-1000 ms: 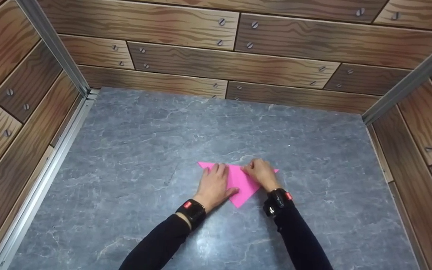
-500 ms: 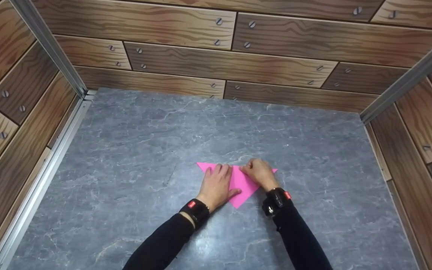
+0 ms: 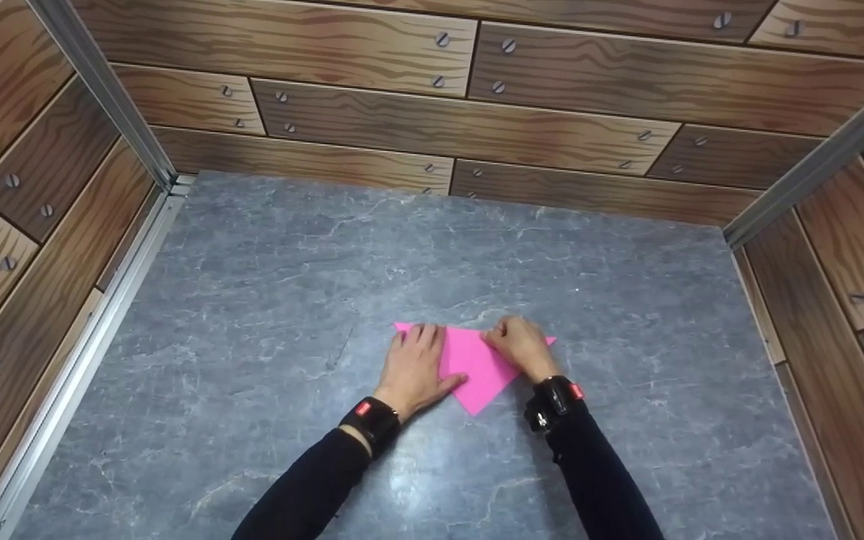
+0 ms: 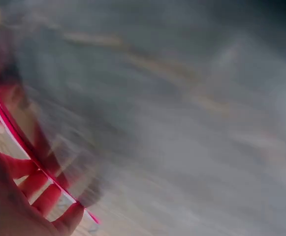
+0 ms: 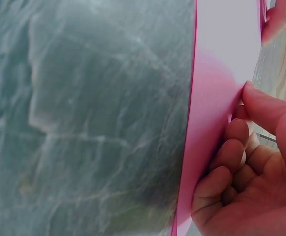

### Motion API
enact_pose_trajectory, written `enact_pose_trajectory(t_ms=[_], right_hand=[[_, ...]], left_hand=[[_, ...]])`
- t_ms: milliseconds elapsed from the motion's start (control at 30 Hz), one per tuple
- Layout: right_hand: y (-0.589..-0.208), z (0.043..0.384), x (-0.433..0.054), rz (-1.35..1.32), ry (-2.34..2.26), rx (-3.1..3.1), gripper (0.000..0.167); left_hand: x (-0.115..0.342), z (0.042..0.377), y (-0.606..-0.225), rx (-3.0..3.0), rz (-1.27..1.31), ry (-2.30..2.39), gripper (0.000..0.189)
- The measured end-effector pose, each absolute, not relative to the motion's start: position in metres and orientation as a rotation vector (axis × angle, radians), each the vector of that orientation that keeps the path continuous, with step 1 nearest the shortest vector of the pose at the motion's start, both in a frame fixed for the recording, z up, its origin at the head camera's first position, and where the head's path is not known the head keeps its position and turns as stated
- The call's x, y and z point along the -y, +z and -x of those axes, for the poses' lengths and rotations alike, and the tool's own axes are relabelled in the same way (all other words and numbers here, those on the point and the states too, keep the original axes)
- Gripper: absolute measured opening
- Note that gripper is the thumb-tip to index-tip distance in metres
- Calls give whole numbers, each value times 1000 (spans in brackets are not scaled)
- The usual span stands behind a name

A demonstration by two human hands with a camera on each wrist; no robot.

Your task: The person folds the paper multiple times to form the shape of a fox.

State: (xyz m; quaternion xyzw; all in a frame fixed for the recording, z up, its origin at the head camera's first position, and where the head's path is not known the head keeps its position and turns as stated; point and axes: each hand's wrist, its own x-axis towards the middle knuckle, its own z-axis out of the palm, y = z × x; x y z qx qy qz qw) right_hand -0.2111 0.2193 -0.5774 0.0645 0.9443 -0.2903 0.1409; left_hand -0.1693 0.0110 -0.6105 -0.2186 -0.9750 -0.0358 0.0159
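A pink sheet of paper [image 3: 477, 375], folded into a triangle with one corner pointing toward me, lies on the grey marbled surface in the head view. My left hand [image 3: 411, 371] rests on its left part with straight fingers, thumb out to the side. At the far edge, right of the middle, my right hand [image 3: 523, 349] pinches the paper between thumb and curled fingers. The right wrist view shows the thumb [image 5: 266, 105] at the edge of the paper [image 5: 216, 73]. In the left wrist view the paper [image 4: 19, 135] appears as a thin edge along the fingers.
The surface [image 3: 312, 255] is bounded by wood-print panels [image 3: 372, 112] at the back and both sides. Metal rails [image 3: 113, 97] run along the corners. Both arms wear dark sleeves and black wrist cameras [image 3: 552, 405].
My left hand slid slightly right over the paper, then back left, uncovering more of the middle. The right hand keeps its pinch at the far edge.
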Motion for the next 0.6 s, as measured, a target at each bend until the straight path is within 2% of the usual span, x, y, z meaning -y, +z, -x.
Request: enact_pose_trajectory(t_ms=[600], right_hand=[[-578, 215, -219, -206, -834, -2687, 28]], left_hand=[[32, 170, -607, 3058, 609, -247, 96]])
